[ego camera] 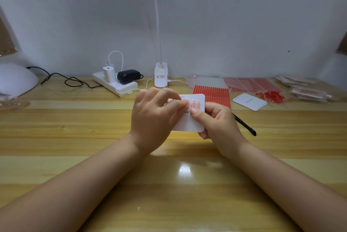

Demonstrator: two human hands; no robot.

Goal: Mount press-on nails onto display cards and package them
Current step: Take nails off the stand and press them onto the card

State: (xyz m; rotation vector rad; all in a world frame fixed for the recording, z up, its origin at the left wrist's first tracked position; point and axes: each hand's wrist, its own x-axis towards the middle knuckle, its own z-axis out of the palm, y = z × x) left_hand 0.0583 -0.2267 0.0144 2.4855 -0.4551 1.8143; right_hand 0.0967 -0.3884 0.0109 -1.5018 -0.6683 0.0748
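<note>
A white display card (189,122) is held above the middle of the wooden table (93,138). Pale pink press-on nails (195,104) sit in a row near its upper edge. My right hand (219,126) grips the card from the right, thumb on its face and fingers behind it. My left hand (154,117) covers the card's left part, its thumb and forefinger pinching at a nail in the row. Whether that nail is stuck to the card I cannot tell.
Behind the card lie a red adhesive strip sheet (212,92), a stack of white cards (249,101), red tab scraps (272,96), clear bags (308,92) and black tweezers (244,124). A power strip (116,83), lamp base (161,75) and white nail lamp (16,79) stand at the back.
</note>
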